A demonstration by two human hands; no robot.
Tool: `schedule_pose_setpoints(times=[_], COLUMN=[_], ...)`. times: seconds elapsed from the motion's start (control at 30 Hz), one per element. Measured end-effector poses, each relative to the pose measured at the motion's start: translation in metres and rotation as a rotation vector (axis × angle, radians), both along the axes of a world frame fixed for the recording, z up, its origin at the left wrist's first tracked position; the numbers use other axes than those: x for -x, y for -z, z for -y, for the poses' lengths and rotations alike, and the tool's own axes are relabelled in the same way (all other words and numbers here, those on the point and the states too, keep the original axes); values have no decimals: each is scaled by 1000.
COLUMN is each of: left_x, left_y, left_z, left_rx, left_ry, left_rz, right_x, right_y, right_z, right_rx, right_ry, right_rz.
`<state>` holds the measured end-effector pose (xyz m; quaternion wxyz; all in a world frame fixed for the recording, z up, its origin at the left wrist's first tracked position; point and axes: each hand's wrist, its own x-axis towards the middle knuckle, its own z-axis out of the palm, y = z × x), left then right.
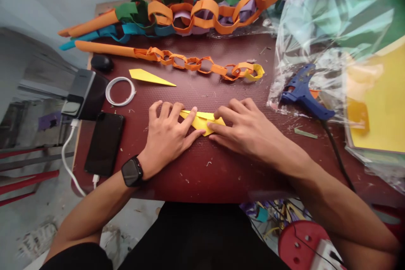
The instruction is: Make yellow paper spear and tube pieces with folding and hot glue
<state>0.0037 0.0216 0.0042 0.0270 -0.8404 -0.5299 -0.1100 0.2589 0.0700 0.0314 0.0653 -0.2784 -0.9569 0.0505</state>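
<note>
A piece of folded yellow paper lies on the dark red table between my hands. My left hand holds its left part down with the thumb and index finger, the other fingers resting apart on the tabletop. On the right end, the bent fingers of my right hand grip the paper, and the fingertips cover some of its edge. Beyond my left hand lies another folded yellow paper piece, pointed at its right end. An orange paper chain with a yellow last link stretches behind it.
Larger paper chains run along the back. At the left are a black phone, a coiled white cable, a charger and a black mouse. A blue glue gun rests on clear plastic at the right, near yellow sheets.
</note>
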Motion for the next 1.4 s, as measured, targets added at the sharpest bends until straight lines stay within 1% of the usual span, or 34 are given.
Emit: schedule_pose_setpoints(times=[0.13,0.33,0.43,0.53,0.63,0.7,0.8,0.87,0.93,1.1,1.17,1.27,1.4], left_x=[6,16,17,16,11,6,3,3,6,11,11,10,10], left_y=[-2,6,8,9,8,6,2,1,0,1,1,1,1], left_z=[0,-8,-15,-20,-19,-16,-12,-10,-10,-9,-8,-8,-11], left_rx=[26,31,0,-46,-95,-119,-71,-6,33,39,45,4,-31], left_ry=[66,138,180,193,194,211,276,323,358,458,491,531,552], left_rz=[-44,26,39,6,-49,-58,-15,51,142,347,380,413,411], right_x=[-1,-5,-5,-2,2,3,1,-2,-4,-5,-4,-3,-2], right_y=[6,3,4,5,7,10,14,17,20,26,28,30,34], right_z=[-4,-9,-10,-9,-7,-5,-7,-11,-16,-21,-22,-23,-25], right_rx=[34,-47,-81,-104,-160,-180,-132,-78,-40,0,44,123,204], right_ry=[-41,-59,-54,-26,2,-33,-96,-93,-60,20,55,121,203], right_rz=[37,86,81,48,-6,-15,7,10,3,-34,-65,-117,-162])
